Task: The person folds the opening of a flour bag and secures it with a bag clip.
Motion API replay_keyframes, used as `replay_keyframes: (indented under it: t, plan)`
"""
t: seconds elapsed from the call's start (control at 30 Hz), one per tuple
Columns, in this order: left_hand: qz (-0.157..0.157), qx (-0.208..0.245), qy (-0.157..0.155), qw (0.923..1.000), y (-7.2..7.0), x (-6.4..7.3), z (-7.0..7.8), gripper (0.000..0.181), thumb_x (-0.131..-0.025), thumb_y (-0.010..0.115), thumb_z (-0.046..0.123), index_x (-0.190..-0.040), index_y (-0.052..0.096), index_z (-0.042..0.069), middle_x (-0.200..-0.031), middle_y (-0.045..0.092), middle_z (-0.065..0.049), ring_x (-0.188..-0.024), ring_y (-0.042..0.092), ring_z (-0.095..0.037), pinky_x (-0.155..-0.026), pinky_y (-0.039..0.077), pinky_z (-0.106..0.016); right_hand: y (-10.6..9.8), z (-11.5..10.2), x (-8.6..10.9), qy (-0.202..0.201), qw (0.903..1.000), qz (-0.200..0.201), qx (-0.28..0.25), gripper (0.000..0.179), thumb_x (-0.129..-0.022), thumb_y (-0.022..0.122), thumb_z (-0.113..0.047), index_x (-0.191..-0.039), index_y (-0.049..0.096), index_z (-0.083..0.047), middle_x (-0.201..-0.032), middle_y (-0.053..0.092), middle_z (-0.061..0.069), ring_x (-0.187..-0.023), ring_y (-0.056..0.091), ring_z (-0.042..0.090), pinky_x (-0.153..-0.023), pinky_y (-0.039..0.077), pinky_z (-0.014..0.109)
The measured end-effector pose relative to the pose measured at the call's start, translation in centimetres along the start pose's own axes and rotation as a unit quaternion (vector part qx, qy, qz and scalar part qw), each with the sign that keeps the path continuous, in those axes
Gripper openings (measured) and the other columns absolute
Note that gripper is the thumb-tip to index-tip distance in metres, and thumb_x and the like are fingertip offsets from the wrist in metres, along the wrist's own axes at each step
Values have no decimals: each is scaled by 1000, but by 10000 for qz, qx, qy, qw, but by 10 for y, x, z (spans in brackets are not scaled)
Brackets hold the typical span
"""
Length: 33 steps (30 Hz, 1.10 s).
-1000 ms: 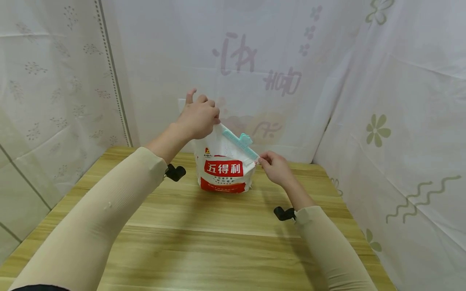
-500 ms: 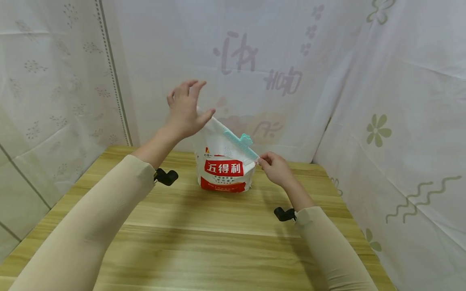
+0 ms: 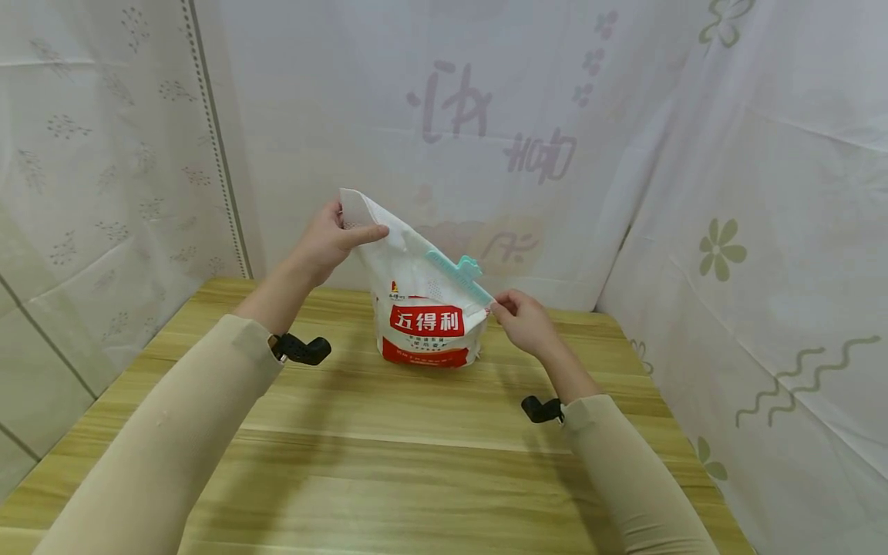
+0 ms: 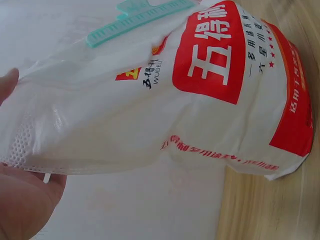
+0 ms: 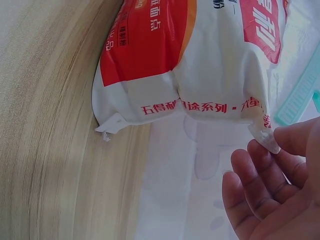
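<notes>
A white and red flour bag stands on the wooden table, its upper part pulled up to the left. A turquoise bag clip sits along the sloping top edge, towards the right. My left hand holds the bag's upper left side, thumb across the front and fingers behind; its fingers show partly below the bag's edge in the left wrist view. At the right, my right hand pinches the bag's top corner beside the clip. Thumb and index finger meet on that corner in the right wrist view.
The wooden table reaches back to a pale printed curtain. Curtains also hang at the left and right sides. A black wrist camera sticks out by the left sleeve, another black camera by the right one.
My left hand has let go of the top edge near the clip, spread its fingers, and moved left and down to the bag's upper left side. The right hand has stayed at its corner.
</notes>
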<state>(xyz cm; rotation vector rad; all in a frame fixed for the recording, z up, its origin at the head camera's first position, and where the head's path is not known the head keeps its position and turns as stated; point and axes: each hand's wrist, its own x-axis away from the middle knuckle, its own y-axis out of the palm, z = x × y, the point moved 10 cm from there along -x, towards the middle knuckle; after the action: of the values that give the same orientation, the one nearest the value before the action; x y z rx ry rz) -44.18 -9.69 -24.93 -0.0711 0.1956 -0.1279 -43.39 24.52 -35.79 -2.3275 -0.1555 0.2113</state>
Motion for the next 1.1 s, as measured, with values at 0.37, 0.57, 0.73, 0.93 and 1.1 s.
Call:
replay_keyframes:
  t: [0.37,0.57,0.73,0.93,1.1]
  plan:
    - [795,63,-72,9968,-5,-8,-6,41,-96,87,19,-130,69,5,-118,71,-1,-108,68,-17,-99,57,-32,0,-1,2,-20,10000,49,59,35,-115,54,-33,-135,66,-6,-125,73,15,-113,69,33,-91,59,45]
    - [1034,36,-8,9946,-6,-8,-3,39,-94,88,17,-127,73,4,-115,72,-2,-103,69,-17,-94,60,-33,0,-1,2,-56,9998,61,197,34,-115,54,-32,-134,66,-6,-122,73,16,-110,69,32,-88,58,43]
    - [1043,-154,92,9944,-6,-9,1,35,-95,86,14,-126,73,2,-116,70,-4,-102,69,-18,-92,60,-33,1,-3,2,-38,9996,23,262,34,-116,55,-33,-133,66,-6,-120,74,15,-107,69,31,-83,57,39]
    - [709,-427,253,9962,1,-7,7,39,-98,82,14,-131,64,2,-124,67,-11,-109,67,-23,-92,60,-35,2,-3,1,-45,9995,19,308,34,-115,55,-32,-133,67,-5,-120,74,16,-108,69,31,-84,58,40]
    - [289,-1063,356,9933,9,-3,12,75,-93,89,19,-147,40,6,-136,56,-16,-119,61,-31,-99,59,-44,1,-4,1,-35,9995,58,296,34,-115,55,-31,-132,67,-5,-121,74,17,-108,69,32,-84,57,41]
